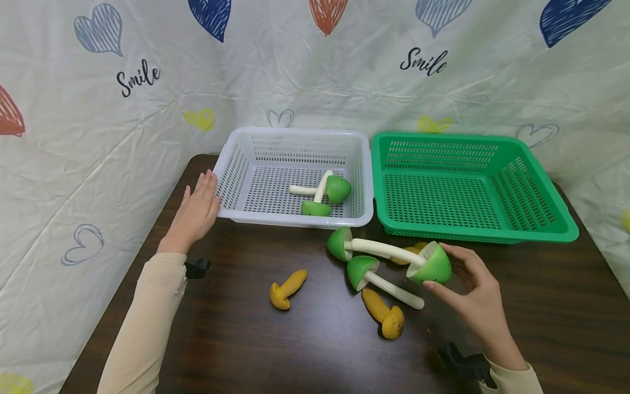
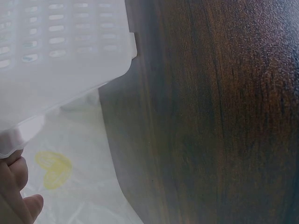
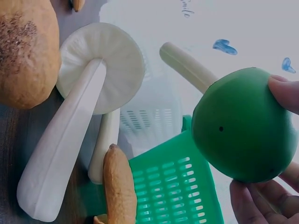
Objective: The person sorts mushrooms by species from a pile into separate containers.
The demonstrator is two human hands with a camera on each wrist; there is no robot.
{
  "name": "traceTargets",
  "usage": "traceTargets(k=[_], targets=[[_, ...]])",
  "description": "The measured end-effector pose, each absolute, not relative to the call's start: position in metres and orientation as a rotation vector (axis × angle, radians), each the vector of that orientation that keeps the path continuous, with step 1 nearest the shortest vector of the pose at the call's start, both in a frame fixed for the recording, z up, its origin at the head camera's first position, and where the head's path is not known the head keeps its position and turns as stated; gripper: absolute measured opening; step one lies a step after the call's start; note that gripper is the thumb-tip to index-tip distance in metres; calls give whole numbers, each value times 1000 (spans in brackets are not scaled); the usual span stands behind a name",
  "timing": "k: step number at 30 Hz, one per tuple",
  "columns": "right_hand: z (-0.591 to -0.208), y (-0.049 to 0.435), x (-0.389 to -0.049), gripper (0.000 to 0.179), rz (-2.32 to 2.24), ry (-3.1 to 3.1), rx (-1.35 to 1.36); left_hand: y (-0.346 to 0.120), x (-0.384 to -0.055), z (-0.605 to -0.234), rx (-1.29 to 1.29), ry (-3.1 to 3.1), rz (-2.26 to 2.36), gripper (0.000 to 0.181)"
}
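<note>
My right hand (image 1: 474, 293) grips a toy mushroom (image 3: 245, 126) by its green cap, its white stem pointing left in the head view. The right wrist view shows thumb and fingers on opposite sides of the cap, with the mushroom lifted. Below and left of it lie two more green-capped mushrooms (image 1: 361, 272), one partly hidden behind the held stem. My left hand (image 1: 197, 210) rests with extended fingers against the left rim of the white basket (image 1: 295, 220). Inside that basket are two green-capped mushrooms (image 1: 338, 189).
A green basket (image 1: 492, 236) stands right of the white one. Brown-yellow mushrooms lie on the dark table (image 1: 236, 339): one (image 1: 287, 289) left of centre, one (image 1: 384, 314) near the front, another (image 1: 415, 249) partly hidden by the held mushroom. A patterned cloth (image 1: 315, 82) hangs behind.
</note>
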State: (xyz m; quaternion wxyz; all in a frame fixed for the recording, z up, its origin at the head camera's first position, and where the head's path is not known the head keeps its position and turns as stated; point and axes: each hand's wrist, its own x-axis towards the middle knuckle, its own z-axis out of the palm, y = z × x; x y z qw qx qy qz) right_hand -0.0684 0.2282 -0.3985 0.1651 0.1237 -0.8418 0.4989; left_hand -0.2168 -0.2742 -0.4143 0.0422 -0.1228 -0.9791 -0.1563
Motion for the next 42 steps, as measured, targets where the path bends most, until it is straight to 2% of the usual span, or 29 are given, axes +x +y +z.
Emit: traceTargets(k=[42], targets=[[-388,213,-85,81,1385,-2303,527,-273,-216,-413,-373,-2996,-493,57]])
